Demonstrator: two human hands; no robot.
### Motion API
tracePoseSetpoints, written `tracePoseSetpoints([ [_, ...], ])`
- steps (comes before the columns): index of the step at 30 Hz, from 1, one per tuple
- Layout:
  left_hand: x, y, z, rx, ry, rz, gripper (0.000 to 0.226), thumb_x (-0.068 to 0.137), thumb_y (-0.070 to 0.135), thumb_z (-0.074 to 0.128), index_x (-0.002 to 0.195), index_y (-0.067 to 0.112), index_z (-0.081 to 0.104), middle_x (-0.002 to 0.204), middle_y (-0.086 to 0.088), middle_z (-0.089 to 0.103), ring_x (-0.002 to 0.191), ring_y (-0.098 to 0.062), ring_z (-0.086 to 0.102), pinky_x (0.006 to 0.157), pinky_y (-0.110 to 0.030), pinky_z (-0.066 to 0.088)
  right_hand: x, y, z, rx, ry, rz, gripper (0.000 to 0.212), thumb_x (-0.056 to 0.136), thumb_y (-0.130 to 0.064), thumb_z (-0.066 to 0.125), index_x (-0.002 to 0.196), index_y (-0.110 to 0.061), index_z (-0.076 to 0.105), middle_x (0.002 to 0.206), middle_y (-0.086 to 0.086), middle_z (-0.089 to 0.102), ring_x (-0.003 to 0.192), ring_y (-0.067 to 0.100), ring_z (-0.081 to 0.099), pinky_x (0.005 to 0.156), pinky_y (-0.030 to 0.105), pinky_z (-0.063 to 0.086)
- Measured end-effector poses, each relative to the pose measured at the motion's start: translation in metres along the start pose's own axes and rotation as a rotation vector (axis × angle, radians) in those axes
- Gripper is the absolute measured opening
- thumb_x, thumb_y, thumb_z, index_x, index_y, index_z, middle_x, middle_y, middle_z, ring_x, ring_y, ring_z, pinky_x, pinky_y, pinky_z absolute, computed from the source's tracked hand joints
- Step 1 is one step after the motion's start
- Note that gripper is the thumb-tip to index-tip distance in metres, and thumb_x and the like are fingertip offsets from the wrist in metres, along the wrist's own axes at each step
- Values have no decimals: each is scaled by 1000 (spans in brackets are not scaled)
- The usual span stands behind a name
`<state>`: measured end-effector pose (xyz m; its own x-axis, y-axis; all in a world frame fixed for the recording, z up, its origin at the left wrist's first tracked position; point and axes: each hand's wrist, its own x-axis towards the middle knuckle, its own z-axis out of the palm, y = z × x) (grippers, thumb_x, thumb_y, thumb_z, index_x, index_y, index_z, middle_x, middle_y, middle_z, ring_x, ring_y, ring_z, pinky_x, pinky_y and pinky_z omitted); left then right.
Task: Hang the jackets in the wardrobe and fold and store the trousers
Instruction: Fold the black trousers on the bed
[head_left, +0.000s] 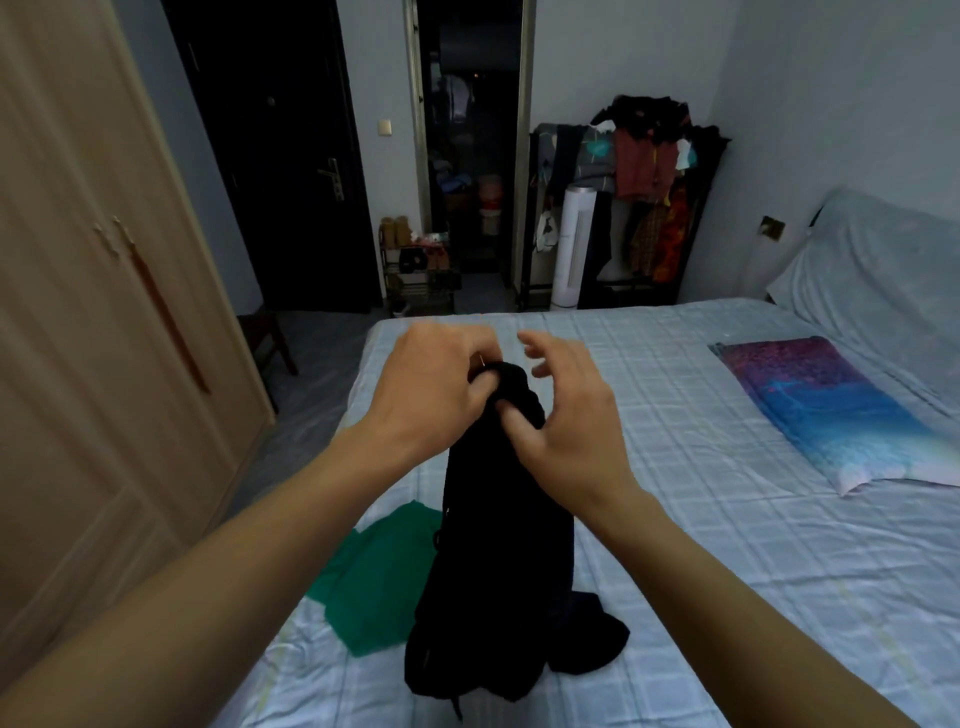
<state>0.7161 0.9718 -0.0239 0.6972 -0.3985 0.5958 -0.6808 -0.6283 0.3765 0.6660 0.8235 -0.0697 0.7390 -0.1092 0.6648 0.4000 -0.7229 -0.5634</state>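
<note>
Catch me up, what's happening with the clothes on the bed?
A person stands at the bed holding up a black garment. The left hand grips its top end; the right hand touches it just below, fingers spread. Its lower end rests bunched on the sheet. A green garment lies flat beside it. The wardrobe on the left is shut.

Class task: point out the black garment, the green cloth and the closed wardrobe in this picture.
black garment (498, 561): head view, middle of its hanging body.
green cloth (379, 582): head view, centre of the cloth lying on the bed.
wardrobe (78, 312): head view, its door panel.
</note>
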Motion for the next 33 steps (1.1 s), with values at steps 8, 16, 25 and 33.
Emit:
tracePoseSetpoints([
  [8, -23, -13, 25, -139, -22, -116, 13, 72, 13, 75, 75, 22, 66, 67, 9, 66, 64, -7, 62, 63, -37, 55, 22, 2, -9, -169, -418, -79, 23, 83, -16, 67, 105, -22, 64, 95, -8, 60, 89, 14, 58, 79, 39, 52],
  [16, -71, -32, 61, 46, 7, -192, 16, 80, 41, 62, 78, 25, 60, 70, 8, 63, 63, -14, 59, 58, -37, 49, 15, 6, -11, -226, -381, -5, 24, 82, -2, 65, 94, -22, 71, 87, -10, 55, 85, 12, 59, 77, 36, 54],
  [25, -118, -73, 87, 58, -69, -259, 14, 80, 37, 67, 88, 27, 60, 85, 9, 59, 73, -18, 60, 64, -39, 50, 23, 23, -40, -133, -14, 78, 23, 75, 1, 68, 85, -19, 71, 82, -2, 61, 77, 11, 60, 73, 30, 53],
  [33, -148, -96, 110, 31, -221, -314, 13, 72, 34, 67, 78, 27, 58, 85, 11, 50, 76, -15, 56, 66, -35, 48, 26, 27, -58, -73, 108, 139, 31, 74, 6, 65, 85, -22, 70, 81, -2, 61, 73, 4, 59, 66, 9, 44],
])
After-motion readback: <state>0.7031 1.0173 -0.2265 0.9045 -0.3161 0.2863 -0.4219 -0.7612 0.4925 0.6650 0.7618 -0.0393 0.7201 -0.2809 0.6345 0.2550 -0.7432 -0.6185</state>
